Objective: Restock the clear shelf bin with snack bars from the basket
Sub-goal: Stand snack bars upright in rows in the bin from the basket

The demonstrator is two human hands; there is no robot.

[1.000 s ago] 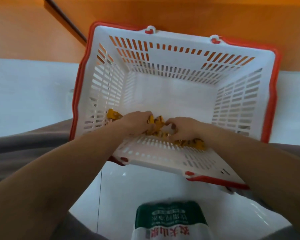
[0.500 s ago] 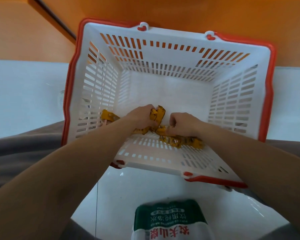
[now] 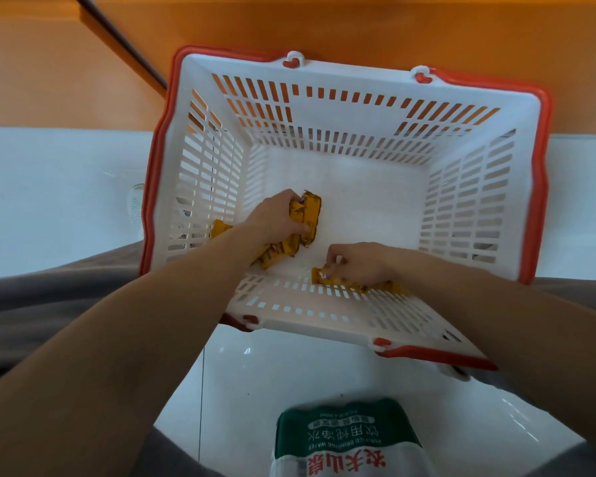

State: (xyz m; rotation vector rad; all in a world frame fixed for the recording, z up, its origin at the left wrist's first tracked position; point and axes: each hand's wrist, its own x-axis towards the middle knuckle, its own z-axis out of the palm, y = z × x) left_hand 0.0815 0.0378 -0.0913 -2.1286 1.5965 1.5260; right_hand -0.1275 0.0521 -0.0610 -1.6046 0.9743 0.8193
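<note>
We log: left hand (image 3: pixel 276 222) grips a bunch of bars (image 3: pixel 308 215) inside the basket (image 3: pixel 358 98); right hand (image 3: pixel 362 266) pinches a bar (image 3: pixel 321 276) by its near wall.

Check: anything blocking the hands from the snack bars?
Nothing visible. Left hand grips a bunch of snack bars; right hand pinches more at the near wall of the basket. The shelf bin isn't in view.

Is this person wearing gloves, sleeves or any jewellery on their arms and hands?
No gloves: the left hand and right hand are bare. The left forearm and right forearm are bare too, with no sleeve, watch or bracelet in view. No rings show, though the fingers are too small to be sure.
</note>
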